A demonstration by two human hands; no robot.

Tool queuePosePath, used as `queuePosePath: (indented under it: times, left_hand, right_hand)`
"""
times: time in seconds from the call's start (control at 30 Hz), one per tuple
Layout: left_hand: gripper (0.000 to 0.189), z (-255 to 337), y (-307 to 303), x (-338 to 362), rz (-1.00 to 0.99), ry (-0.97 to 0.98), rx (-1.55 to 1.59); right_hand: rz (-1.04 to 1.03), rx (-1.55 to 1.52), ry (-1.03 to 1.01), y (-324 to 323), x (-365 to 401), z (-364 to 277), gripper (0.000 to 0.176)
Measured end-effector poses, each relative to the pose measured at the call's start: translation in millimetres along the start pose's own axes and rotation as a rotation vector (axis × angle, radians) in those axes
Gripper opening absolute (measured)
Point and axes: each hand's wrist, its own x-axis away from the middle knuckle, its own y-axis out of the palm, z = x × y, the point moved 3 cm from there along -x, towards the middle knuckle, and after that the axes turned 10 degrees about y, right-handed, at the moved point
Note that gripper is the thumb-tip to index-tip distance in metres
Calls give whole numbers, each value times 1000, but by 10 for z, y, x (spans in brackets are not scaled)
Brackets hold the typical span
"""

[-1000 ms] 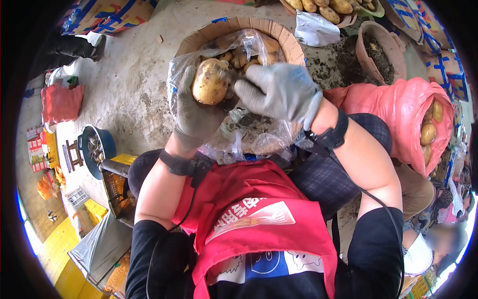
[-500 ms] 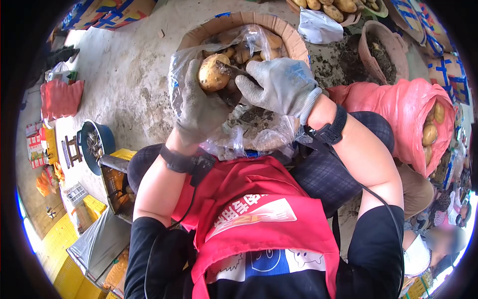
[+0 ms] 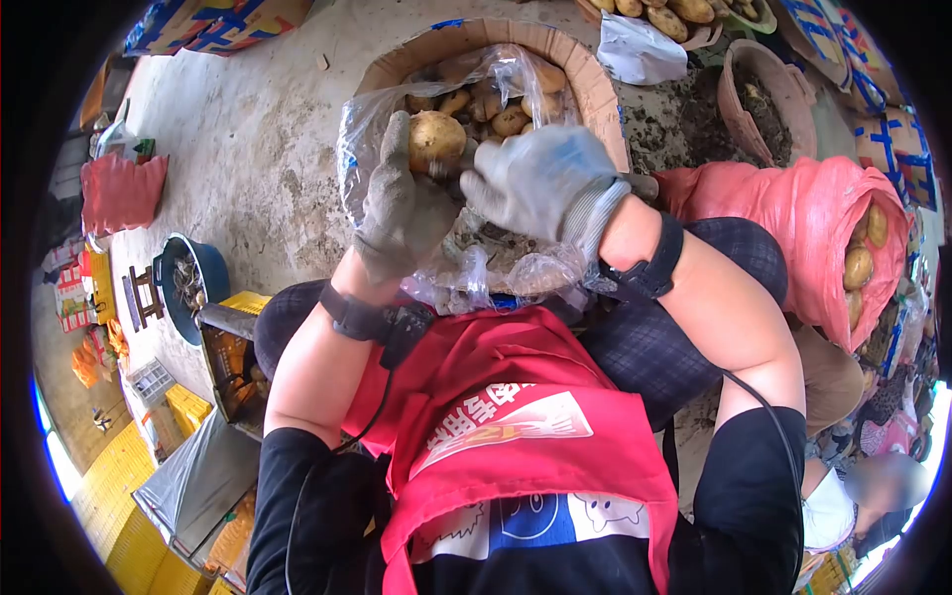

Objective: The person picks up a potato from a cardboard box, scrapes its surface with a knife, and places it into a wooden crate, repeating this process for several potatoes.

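My left hand (image 3: 397, 213), in a grey glove, grips a yellow-brown potato (image 3: 435, 140) and holds it up above a round basket (image 3: 595, 89). My right hand (image 3: 540, 178), also gloved, is closed around a tool whose tip touches the potato; the tool is almost wholly hidden by the glove. A clear plastic bag (image 3: 516, 273) lines the basket and holds several small potatoes (image 3: 506, 117) and dark peelings. A red apron (image 3: 516, 416) covers my lap below both hands.
A pink mesh sack (image 3: 813, 228) with potatoes stands at the right. A pot of dirt (image 3: 759, 99) and another basket of potatoes (image 3: 684, 12) are behind it. A blue pan (image 3: 188, 288) and yellow crates (image 3: 188, 412) lie at the left. Another person (image 3: 873, 486) sits at lower right.
Both hands have risen slightly and moved toward the basket. The potato has turned in my left hand, and my right hand has closed in over it, hiding the tool's blade.
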Motion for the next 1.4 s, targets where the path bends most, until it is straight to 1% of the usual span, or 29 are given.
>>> queuePosePath:
  times: [0.07, 0.13, 0.2, 0.27, 0.33, 0.37, 0.43, 0.5, 0.53, 0.6, 0.63, 0.67, 0.73, 0.8, 0.83, 0.87, 0.9, 0.97, 1.03, 1.07, 1.13, 1.17, 1.2, 1.23, 1.27, 1.3, 1.33, 1.37, 1.4]
  left_hand:
    - [57, -7, 71, 48, 15, -11, 14]
    - [58, -10, 67, 50, 31, -21, 29]
    - [58, -7, 3, 24, 26, 4, 42]
    - [59, -13, 77, 29, 48, 11, 30]
    - [61, -24, 115, 34, 68, 10, 14]
    - [59, -31, 105, 47, 89, -8, 6]
    - [57, -12, 32, 15, 107, -26, -3]
    - [51, 10, -81, -50, 51, -74, 165]
    - [51, 31, -29, -30, 48, -69, 168]
    - [47, 50, 89, 29, 75, -112, 228]
    - [47, 9, 84, 15, 70, -107, 227]
    - [48, 22, 88, 11, -102, 187, -159]
    - [49, 158, 95, 96, -265, 486, -555]
    - [41, 422, 12, 121, 17, 22, 151]
    - [32, 612, 206, 285, 35, 66, 215]
    - [22, 825, 344, 549, 27, 183, 200]
    - [16, 1120, 229, 723, -56, 162, 387]
    - [20, 1623, 252, 1416, -86, 362, 243]
    - [24, 2002, 26, 2183, -38, 569, 65]
    - [25, 2180, -192, 2568, 31, 666, -27]
    - [26, 2261, -908, 3351, 273, 829, -318]
    - [27, 2226, -1325, 3722, 450, 875, -673]
    - [28, 2146, -1756, 4085, 642, 822, -1480]
    - [30, 1995, -2171, 4357, 717, 695, -1903]
    - [31, 1812, -2721, 4623, 723, 564, -2027]
    - [32, 1652, -3740, 4943, 721, 543, -1579]
    - [34, 1466, -4542, 5194, 765, 548, -1132]
    - [40, 1194, -4338, 5115, 911, 481, -514]
    - [47, 1086, -4066, 4962, 982, 470, -65]
  right_hand:
    - [-138, 28, -108, 33, 58, -68, 38]
    - [-112, 5, -85, -42, 62, -62, 38]
    - [-6, -52, 56, -89, -6, 19, 38]
    - [2, -74, 65, -61, -44, 72, 39]
    - [-73, -73, 70, 4, -50, 61, 39]
    - [-186, -9, 17, -14, -35, 31, 40]
    - [-143, -26, 10, -71, 7, 21, 40]
    - [-36, -8, 14, -89, -14, 47, 40]
    - [-35, -4, 9, -63, -40, 72, 40]
    - [-4, 77, -35, -18, -67, 102, 37]
    - [-10, 73, -141, -26, -53, 65, 37]
    - [-7, 73, -145, -48, -48, 64, 37]
    - [30, -12, -174, -135, -31, 17, 38]
    - [166, -64, -129, -234, -90, 132, 35]
    - [211, -131, -81, -291, -140, 230, 37]
    - [251, -200, -31, -360, -163, 315, 40]
    - [212, -234, 100, -443, -144, 395, 42]
    - [234, -252, 170, -561, -87, 545, 42]
    - [238, -215, 208, -593, -48, 734, 42]
    - [241, -266, 187, -611, 0, 801, 40]
    - [258, -317, 172, -681, 100, 858, 38]
    - [285, -321, 168, -723, 151, 871, 36]
    - [309, -327, 165, -751, 214, 869, 35]
    - [337, -266, 183, -833, 288, 808, 34]
    - [393, -216, 168, -834, 317, 835, 35]
    - [409, -199, 152, -817, 331, 876, 36]
    - [425, -181, 137, -815, 335, 921, 37]
    - [406, -215, 120, -823, 344, 960, 40]
    - [409, -215, 123, -827, 363, 959, 40]
